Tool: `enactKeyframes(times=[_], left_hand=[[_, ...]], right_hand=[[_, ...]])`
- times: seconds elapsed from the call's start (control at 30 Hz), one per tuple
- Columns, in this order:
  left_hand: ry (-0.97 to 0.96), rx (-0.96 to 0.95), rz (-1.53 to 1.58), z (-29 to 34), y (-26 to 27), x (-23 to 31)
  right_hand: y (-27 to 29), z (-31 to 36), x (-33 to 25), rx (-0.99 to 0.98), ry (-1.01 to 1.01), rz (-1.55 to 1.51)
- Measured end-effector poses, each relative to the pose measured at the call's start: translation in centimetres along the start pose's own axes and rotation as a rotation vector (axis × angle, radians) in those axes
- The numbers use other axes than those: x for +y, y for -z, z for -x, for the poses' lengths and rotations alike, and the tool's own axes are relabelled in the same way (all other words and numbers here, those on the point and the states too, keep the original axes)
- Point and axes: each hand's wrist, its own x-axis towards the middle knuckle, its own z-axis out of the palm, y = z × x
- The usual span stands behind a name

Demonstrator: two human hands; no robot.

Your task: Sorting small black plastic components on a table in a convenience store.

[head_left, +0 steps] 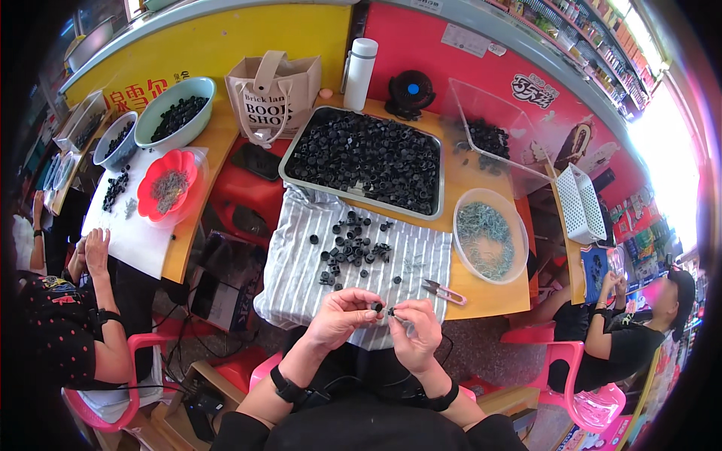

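Black and small, one plastic piece (377, 307) at the frame's lower centre sits in the pinching grip of the left hand (342, 319), the right hand (416, 331) apparently pinching a second piece (391, 312), over striped cloth (293, 278) that probably stops loose pieces (352, 250) rolling.

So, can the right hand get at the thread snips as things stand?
Probably yes: the thread snips lie just beyond the right hand, with nothing visible between them, though that hand pinches a small black piece it would likely have to release.

Loose parts (347, 251) lie on the cloth (289, 259) before the tray (353, 196), left of the tub (492, 252).
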Motion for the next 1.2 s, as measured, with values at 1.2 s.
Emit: enactKeyframes(times=[1.2], left_hand=[[-0.017,-0.054,-0.005,0.1,1.1,-0.6]], right_hand=[[-0.9,-0.9,-0.9,-0.035,0.132,0.141]])
